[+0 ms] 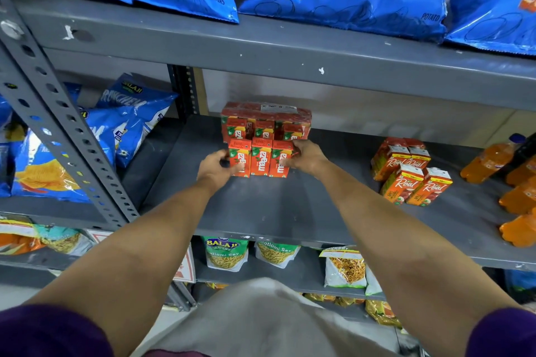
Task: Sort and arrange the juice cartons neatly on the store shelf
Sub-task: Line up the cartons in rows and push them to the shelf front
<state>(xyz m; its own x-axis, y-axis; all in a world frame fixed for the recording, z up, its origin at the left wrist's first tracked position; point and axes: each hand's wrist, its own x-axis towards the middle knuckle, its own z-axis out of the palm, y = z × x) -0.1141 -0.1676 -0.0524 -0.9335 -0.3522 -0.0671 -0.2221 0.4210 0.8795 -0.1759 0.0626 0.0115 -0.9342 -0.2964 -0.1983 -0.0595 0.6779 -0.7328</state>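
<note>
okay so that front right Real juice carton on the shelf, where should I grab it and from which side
Grip the front right Real carton by its two narrow side walls near the top, coming down from above and the front. It stands upright but tight against its neighbour on the left, so slip a finger into that seam or tip it slightly rightward first. The shelf in front is bare, so approach is unobstructed.

My left hand [216,166] covers the left carton's [240,157] lower face; my right hand [304,157] hides the right carton's [280,159] side. The wrapped pack [265,120] behind shows only its top half. Bottles [519,197] at the shelf's [275,211] right edge run out of frame.
</note>
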